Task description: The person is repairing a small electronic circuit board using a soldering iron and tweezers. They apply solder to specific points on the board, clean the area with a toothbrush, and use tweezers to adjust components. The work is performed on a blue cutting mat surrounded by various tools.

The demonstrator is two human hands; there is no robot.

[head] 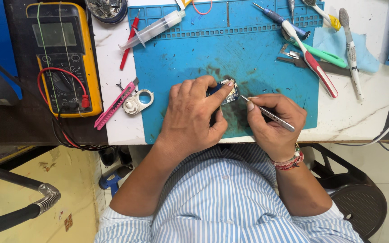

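- Now the blue work mat (190, 58) is seen spread across the white bench (365, 117).
- Left hand (194, 114): fingers curled shut, a small circuit board (230, 92) pinned at mat centre.
- Right hand (275, 121), at three o'clock: metal tweezers (269, 114) are pinched, tip touching the board.

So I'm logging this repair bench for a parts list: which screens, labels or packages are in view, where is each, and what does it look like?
Yellow handheld multimeter with dark grey face: far left of the bench, on the dark surface beside the blue silicone work mat.
Its screen: at the top of the meter, rectangular, pale grey-green, showing nothing I can make out.
No packages or signs in view; any labels are too small to tell.
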